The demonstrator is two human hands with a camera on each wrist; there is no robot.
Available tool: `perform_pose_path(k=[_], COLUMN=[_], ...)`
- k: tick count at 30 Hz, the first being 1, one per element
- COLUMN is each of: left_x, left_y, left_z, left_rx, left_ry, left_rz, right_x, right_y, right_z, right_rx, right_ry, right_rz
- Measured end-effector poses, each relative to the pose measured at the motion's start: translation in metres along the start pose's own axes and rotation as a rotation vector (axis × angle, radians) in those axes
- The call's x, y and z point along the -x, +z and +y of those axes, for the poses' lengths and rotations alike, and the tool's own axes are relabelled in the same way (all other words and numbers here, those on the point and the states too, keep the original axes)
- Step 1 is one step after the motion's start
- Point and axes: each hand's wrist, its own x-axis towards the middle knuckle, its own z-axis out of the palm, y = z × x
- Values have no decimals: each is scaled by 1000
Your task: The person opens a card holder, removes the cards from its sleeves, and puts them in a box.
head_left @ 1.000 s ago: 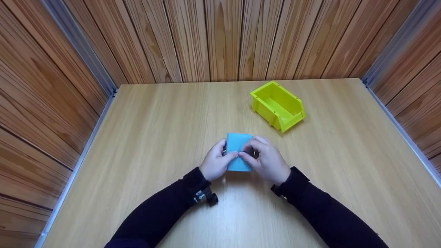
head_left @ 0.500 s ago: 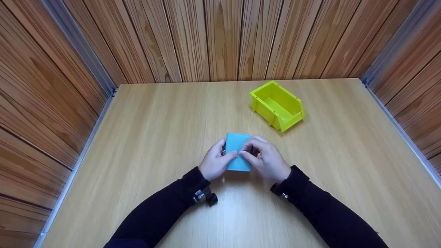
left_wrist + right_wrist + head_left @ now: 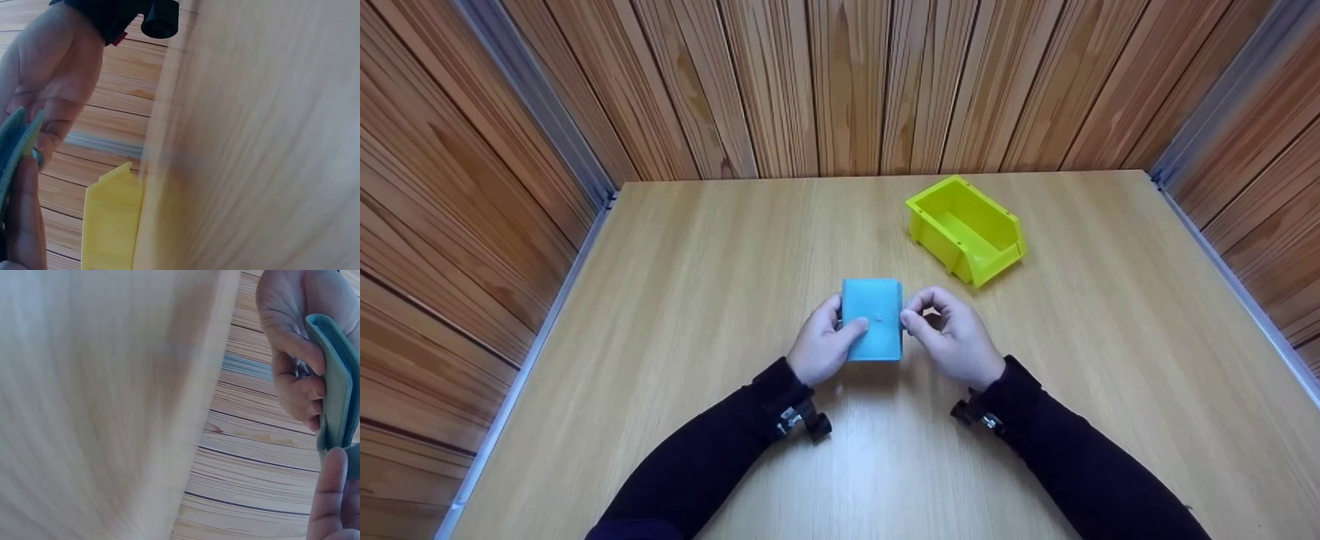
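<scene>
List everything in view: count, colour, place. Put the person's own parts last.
Folding case: one, light blue, between the two hands.
Bin: one, yellow, on the table beyond the case, toward the right.
Table: one, light wood, under everything.
Plank walls: three, brown, behind the table and at both sides.
Metal rails: four lengths, grey, at the back corners and table sides.
Wrist cameras: two, black, one per wrist.
Sleeves: two, black, on both arms.
Left hand: one, gripping the case's left side.
Right hand: one, pinching the case's right edge.
</scene>
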Motion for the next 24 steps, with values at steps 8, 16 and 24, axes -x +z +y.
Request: perform_pose_path(k=[8, 16, 24], left_x=[1, 0, 0], left_y=[0, 2, 3], left_z=[3, -1, -4], left_rx=[48, 46, 69], left_ry=[-10, -24, -26], left_rz=[-1, -13, -44], right_x=[-6, -8, -7], right_y=[-8, -10, -9], right_z=[12, 27, 35], right_rx=[-203, -260, -334], right_ry=[173, 346, 442], right_rz=[56, 3, -55])
